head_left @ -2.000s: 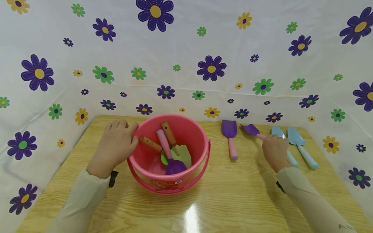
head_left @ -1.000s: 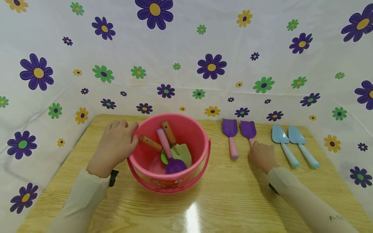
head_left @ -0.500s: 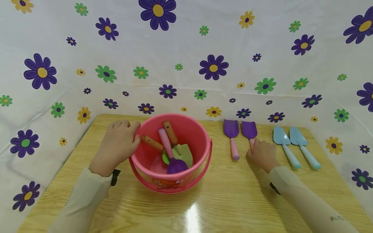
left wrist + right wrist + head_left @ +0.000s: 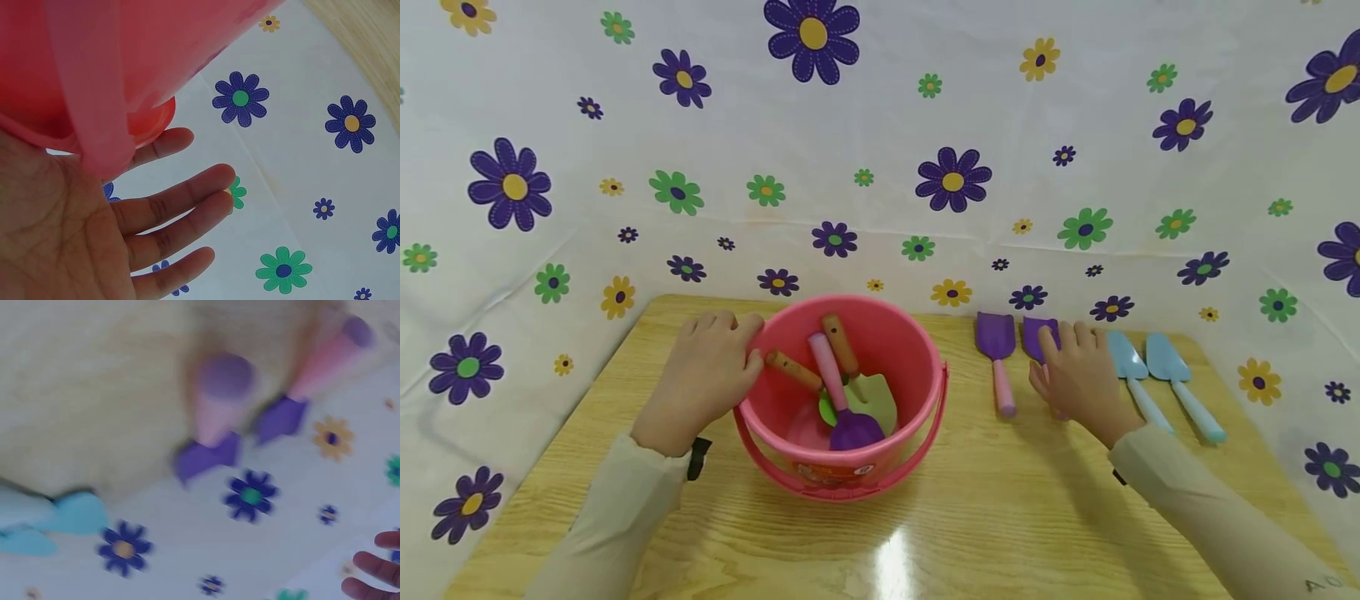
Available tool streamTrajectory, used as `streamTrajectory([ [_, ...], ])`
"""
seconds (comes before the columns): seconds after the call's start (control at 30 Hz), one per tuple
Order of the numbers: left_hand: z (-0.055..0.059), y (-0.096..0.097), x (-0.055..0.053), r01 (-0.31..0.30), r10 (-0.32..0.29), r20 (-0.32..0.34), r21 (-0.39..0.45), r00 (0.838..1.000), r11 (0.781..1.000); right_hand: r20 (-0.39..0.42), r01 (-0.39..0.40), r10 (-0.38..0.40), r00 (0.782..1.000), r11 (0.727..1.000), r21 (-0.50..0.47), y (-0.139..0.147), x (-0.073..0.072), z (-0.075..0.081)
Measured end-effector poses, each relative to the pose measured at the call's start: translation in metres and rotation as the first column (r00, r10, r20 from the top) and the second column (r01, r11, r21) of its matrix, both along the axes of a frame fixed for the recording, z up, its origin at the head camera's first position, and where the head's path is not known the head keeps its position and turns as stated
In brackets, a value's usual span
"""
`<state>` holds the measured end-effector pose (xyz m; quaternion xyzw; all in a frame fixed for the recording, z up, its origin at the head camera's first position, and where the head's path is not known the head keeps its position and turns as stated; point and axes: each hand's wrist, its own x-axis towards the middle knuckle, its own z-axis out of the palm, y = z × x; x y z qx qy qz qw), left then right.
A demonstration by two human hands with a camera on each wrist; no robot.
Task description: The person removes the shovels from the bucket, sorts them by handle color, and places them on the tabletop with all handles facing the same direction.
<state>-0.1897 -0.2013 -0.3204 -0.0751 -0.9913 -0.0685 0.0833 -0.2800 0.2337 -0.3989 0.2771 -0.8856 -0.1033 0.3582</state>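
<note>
Purple shovels (image 4: 996, 336): 2, side by side on the table (image 4: 1000, 508)
Right hand (image 4: 1081, 379): above 1, fingers loosely extended
Left hand (image 4: 702, 383): against the bucket (image 4: 895, 350), fingers relaxed

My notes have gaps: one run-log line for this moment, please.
left hand: at bucket; right hand: open near purple shovel; bucket: tools inside; blue trowels: on table

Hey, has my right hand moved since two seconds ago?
Yes. In the head view, your right hand has moved left, away from the rightmost blue shovel, which has stayed put.
</note>
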Motion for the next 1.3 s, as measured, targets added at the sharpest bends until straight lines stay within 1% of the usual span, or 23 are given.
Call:
streamTrajectory([
  [0.1, 0.001, 0.001, 0.0, -0.004, 0.004, 0.006, 0.004, 1.0, 1.0, -0.076, -0.118, 0.117, 0.99, 0.993, -0.013, -0.017, 0.005, 0.034],
  [0.2, 0.002, 0.001, 0.0, -0.01, 0.01, 0.01, 0.01, 1.0, 1.0, -0.094, -0.23, 0.228, 0.969, 0.973, -0.005, -0.038, 0.01, 0.069],
  [0.27, 0.003, 0.002, 0.0, -0.014, 0.014, 0.016, 0.014, 1.0, 1.0, -0.082, -0.3, 0.301, 0.95, 0.953, 0.034, -0.054, 0.013, 0.091],
  [0.33, 0.004, 0.002, 0.0, -0.02, 0.019, 0.023, 0.02, 1.0, 1.0, -0.064, -0.373, 0.379, 0.923, 0.923, 0.09, -0.072, 0.015, 0.11],
  [0.37, 0.004, 0.002, 0.0, -0.021, 0.021, 0.027, 0.023, 0.999, 1.0, -0.054, -0.411, 0.42, 0.906, 0.903, 0.123, -0.081, 0.016, 0.118],
  [0.47, 0.004, 0.001, 0.001, -0.025, 0.024, 0.036, 0.029, 0.999, 0.999, -0.017, -0.509, 0.526, 0.85, 0.831, 0.224, -0.109, 0.014, 0.136],
  [0.5, 0.004, 0.001, 0.0, -0.024, 0.023, 0.036, 0.032, 0.999, 0.999, 0.001, -0.533, 0.553, 0.833, 0.804, 0.264, -0.117, 0.013, 0.14],
  [0.53, 0.004, 0.001, 0.0, -0.024, 0.023, 0.035, 0.034, 0.999, 0.999, 0.028, -0.549, 0.57, 0.821, 0.777, 0.308, -0.125, 0.012, 0.144],
  [0.6, 0.004, 0.001, 0.0, -0.023, 0.022, 0.033, 0.035, 0.999, 0.999, 0.099, -0.583, 0.598, 0.795, 0.71, 0.395, -0.141, 0.01, 0.151],
  [0.63, 0.004, 0.001, -0.001, -0.023, 0.022, 0.032, 0.037, 0.999, 0.999, 0.146, -0.599, 0.605, 0.783, 0.669, 0.44, -0.148, 0.009, 0.153],
  [0.7, 0.004, 0.001, -0.002, -0.024, 0.023, 0.032, 0.041, 0.999, 0.999, 0.252, -0.633, 0.604, 0.756, 0.576, 0.518, -0.164, 0.007, 0.157],
  [0.73, 0.004, 0.001, -0.002, -0.025, 0.024, 0.033, 0.041, 0.999, 0.999, 0.308, -0.655, 0.601, 0.738, 0.527, 0.542, -0.172, 0.007, 0.159],
  [0.8, 0.003, 0.001, -0.002, -0.026, 0.025, 0.036, 0.041, 0.999, 0.999, 0.401, -0.701, 0.599, 0.693, 0.429, 0.57, -0.189, 0.006, 0.158],
  [0.87, 0.003, 0.001, -0.002, -0.027, 0.026, 0.035, 0.035, 0.999, 0.999, 0.473, -0.734, 0.589, 0.655, 0.347, 0.584, -0.206, 0.006, 0.154],
  [0.93, 0.003, 0.002, -0.002, -0.026, 0.025, 0.032, 0.03, 0.999, 0.999, 0.532, -0.762, 0.578, 0.619, 0.277, 0.585, -0.221, 0.006, 0.148],
  [0.97, 0.003, 0.002, -0.002, -0.026, 0.025, 0.03, 0.026, 0.999, 0.999, 0.555, -0.77, 0.572, 0.604, 0.24, 0.591, -0.227, 0.006, 0.144],
  [1.03, 0.002, 0.002, -0.001, -0.022, 0.022, 0.025, 0.017, 0.999, 1.0, 0.601, -0.786, 0.552, 0.577, 0.175, 0.594, -0.239, 0.006, 0.134],
  [1.13, 0.0, 0.002, 0.0, -0.018, 0.018, 0.016, 0.007, 1.0, 1.0, 0.651, -0.795, 0.523, 0.55, 0.088, 0.6, -0.251, 0.006, 0.118],
  [1.17, 0.0, 0.002, 0.0, -0.017, 0.017, 0.012, 0.004, 1.0, 1.0, 0.662, -0.794, 0.515, 0.545, 0.064, 0.604, -0.253, 0.006, 0.113],
  [1.3, -0.002, 0.001, 0.001, -0.017, 0.017, -0.002, 0.002, 1.0, 1.0, 0.678, -0.78, 0.502, 0.538, -0.008, 0.625, -0.261, 0.0, 0.096],
])
